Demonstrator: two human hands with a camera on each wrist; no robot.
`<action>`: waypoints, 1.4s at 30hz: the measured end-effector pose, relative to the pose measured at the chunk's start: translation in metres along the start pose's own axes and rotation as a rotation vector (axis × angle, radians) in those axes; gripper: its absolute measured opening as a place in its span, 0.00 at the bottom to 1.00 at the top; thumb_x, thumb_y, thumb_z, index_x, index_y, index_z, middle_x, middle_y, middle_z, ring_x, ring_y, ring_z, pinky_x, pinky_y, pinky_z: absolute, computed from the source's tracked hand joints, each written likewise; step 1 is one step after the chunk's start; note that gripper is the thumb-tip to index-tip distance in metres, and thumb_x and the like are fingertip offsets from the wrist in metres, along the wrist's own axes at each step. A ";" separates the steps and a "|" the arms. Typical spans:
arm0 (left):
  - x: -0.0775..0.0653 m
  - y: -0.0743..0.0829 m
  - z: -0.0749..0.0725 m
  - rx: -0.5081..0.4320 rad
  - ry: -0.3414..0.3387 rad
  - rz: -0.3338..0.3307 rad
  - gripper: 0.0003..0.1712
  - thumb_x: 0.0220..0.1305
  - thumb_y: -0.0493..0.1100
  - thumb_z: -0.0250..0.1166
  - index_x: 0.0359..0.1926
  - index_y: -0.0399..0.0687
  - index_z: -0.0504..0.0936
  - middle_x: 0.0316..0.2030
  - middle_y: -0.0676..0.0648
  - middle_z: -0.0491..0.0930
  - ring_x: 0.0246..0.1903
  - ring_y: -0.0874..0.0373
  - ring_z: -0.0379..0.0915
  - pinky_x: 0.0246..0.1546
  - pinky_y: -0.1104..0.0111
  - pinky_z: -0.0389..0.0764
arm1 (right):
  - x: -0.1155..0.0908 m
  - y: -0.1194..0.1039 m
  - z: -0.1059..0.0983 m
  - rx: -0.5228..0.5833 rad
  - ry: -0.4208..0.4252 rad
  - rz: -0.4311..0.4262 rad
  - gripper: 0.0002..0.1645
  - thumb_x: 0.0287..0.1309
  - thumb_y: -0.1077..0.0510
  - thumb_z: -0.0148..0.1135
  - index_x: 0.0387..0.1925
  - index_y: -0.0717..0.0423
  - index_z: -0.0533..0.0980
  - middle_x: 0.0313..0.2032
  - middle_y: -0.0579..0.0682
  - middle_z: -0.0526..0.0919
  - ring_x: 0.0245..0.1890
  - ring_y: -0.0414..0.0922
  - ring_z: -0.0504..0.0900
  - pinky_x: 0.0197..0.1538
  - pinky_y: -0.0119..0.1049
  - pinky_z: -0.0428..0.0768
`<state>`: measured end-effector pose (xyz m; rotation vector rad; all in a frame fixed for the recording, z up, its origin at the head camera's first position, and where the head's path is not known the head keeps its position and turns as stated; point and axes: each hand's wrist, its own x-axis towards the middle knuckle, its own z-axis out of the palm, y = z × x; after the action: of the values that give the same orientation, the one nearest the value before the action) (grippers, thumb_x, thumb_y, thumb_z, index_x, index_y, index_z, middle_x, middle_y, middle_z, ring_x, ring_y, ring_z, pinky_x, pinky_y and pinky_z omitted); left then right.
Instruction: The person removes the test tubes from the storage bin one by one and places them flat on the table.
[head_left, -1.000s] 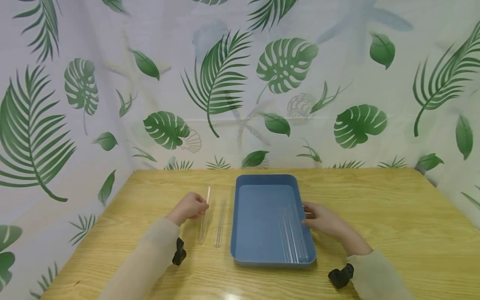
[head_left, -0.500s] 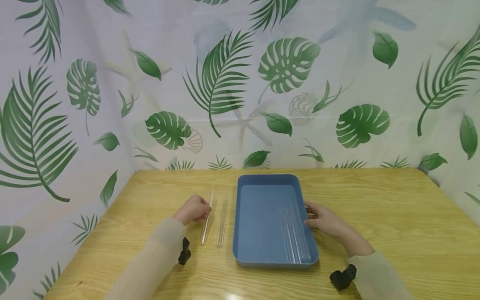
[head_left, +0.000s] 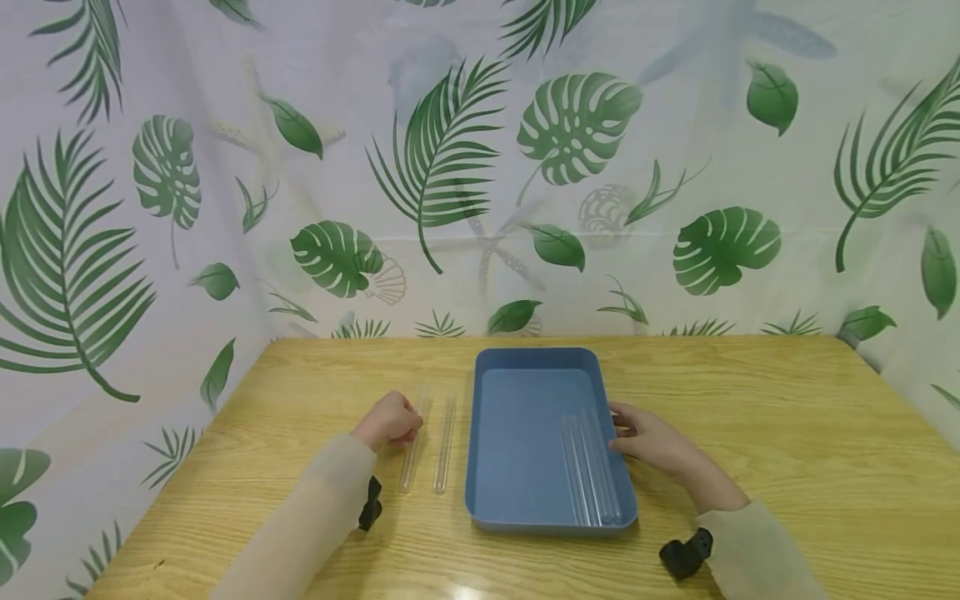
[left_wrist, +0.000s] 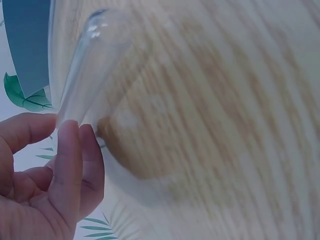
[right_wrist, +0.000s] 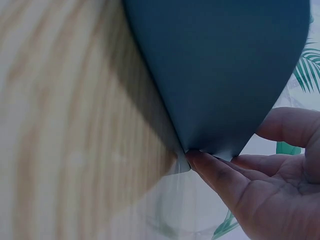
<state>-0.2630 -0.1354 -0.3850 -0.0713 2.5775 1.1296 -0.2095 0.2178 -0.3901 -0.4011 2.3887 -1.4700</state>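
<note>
My left hand (head_left: 392,418) pinches a clear test tube (head_left: 409,468) between thumb and fingertips, low over the table. In the left wrist view, the tube's rounded closed end (left_wrist: 102,32) points away from the fingers. Just to its right lies a second test tube (head_left: 444,450), roughly parallel. My right hand (head_left: 651,437) grips the right side of a blue tray (head_left: 510,527). Seen from the right wrist, the fingers (right_wrist: 217,172) meet the outer wall (right_wrist: 215,70) at its lower edge and rim. Several more test tubes (head_left: 588,475) lie side by side in the tray's right part.
The wood-grain table (head_left: 787,433) reaches back to a white cloth (head_left: 465,250) printed with green leaves, which hangs behind and at both sides. A black wrist camera (head_left: 684,557) sits at the right cuff.
My left hand has moved slightly right with the test tube, bringing it closer to the second one, and the tube's far end appears lower. My right hand stays at the tray's side.
</note>
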 end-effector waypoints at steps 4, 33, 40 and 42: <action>0.000 -0.001 0.001 0.029 0.014 -0.004 0.19 0.56 0.32 0.54 0.09 0.44 0.66 0.08 0.49 0.65 0.07 0.62 0.57 0.12 0.73 0.63 | 0.000 0.000 0.000 -0.001 0.004 0.011 0.36 0.57 0.69 0.49 0.61 0.76 0.44 0.58 0.76 0.52 0.57 0.68 0.55 0.51 0.51 0.67; 0.007 0.000 0.005 0.116 0.034 -0.015 0.20 0.55 0.33 0.57 0.08 0.43 0.68 0.05 0.51 0.63 0.06 0.63 0.57 0.09 0.75 0.61 | -0.002 -0.002 0.000 -0.002 0.018 0.033 0.36 0.57 0.69 0.49 0.62 0.75 0.44 0.58 0.76 0.52 0.56 0.68 0.56 0.50 0.51 0.68; 0.009 -0.001 0.006 0.133 0.035 -0.007 0.18 0.56 0.34 0.57 0.10 0.41 0.71 0.06 0.50 0.65 0.06 0.62 0.59 0.09 0.75 0.60 | -0.001 0.002 -0.001 -0.017 0.007 -0.010 0.36 0.58 0.67 0.50 0.62 0.75 0.45 0.57 0.76 0.53 0.56 0.64 0.60 0.50 0.48 0.69; 0.009 -0.001 0.006 0.137 0.033 -0.009 0.18 0.56 0.34 0.58 0.10 0.41 0.71 0.06 0.50 0.65 0.06 0.62 0.59 0.09 0.75 0.60 | -0.001 0.002 -0.001 -0.016 0.007 -0.010 0.36 0.57 0.67 0.50 0.62 0.75 0.45 0.57 0.76 0.53 0.56 0.64 0.60 0.50 0.49 0.69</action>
<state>-0.2699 -0.1313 -0.3924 -0.0707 2.6734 0.9536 -0.2088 0.2200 -0.3918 -0.4136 2.4086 -1.4599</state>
